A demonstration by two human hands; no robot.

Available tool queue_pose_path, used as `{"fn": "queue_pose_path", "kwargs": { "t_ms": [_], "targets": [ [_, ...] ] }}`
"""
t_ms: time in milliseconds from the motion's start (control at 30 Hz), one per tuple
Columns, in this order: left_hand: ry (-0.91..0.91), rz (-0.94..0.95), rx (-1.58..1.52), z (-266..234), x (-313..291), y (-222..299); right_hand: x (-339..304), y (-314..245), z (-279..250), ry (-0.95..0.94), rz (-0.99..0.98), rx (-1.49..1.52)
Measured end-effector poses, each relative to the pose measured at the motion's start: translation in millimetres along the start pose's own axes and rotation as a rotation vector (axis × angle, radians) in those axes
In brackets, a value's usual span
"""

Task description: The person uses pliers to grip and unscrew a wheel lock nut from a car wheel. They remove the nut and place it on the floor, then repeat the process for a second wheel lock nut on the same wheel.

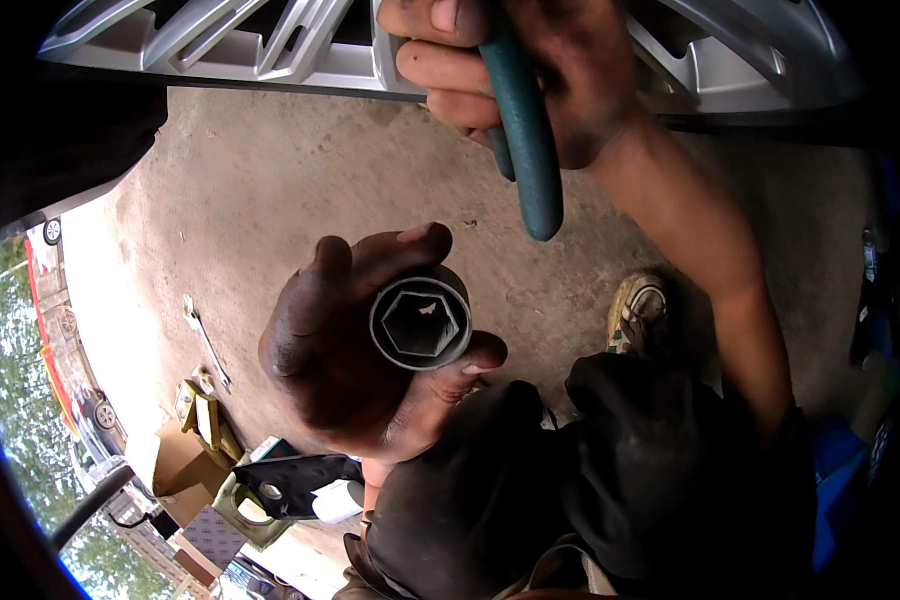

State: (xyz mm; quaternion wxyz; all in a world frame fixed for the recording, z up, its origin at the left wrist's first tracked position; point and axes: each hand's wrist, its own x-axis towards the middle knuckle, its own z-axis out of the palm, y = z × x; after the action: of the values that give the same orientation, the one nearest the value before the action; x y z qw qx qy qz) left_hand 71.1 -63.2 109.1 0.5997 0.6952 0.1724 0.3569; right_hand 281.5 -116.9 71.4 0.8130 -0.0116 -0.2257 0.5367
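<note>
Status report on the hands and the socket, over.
Left hand gripping socket, hex opening facing camera. Right hand gripping green-handled tool. Wrench on floor, off left, apart from both hands.

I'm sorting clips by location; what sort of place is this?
Probably a vehicle workshop: a silver spoked wheel at the top, a hex socket in the left hand, a wrench on the concrete floor.

socket: smooth metal | green handles: smooth, plastic-looking | floor: rough concrete | trousers: matt cloth | wheel: glossy metal
</note>
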Motion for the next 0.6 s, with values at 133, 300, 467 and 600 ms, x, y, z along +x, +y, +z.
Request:
{"fn": "queue_pose_path", "kwargs": {
  "t_ms": [133,300,467,600],
  "targets": [
    [-0.089,0.075,0.039,-6.3,2.3,-4.5,2.5,0.8,-2.5,0.002,0.012,0.065],
    [-0.094,0.048,0.016,-5.0,-1.8,-4.4,0.1,2.6,-6.3,-0.098,0.021,0.092],
    [-0.157,0.027,-0.037,-1.0,0.8,-3.8,0.1,2.1,-5.4,-0.181,-0.027,0.057],
    [-0.205,0.152,0.011,-6.9,1.4,-13.1,-1.5,2.7,-5.2,-0.216,-0.018,0.065]
  ]
}}
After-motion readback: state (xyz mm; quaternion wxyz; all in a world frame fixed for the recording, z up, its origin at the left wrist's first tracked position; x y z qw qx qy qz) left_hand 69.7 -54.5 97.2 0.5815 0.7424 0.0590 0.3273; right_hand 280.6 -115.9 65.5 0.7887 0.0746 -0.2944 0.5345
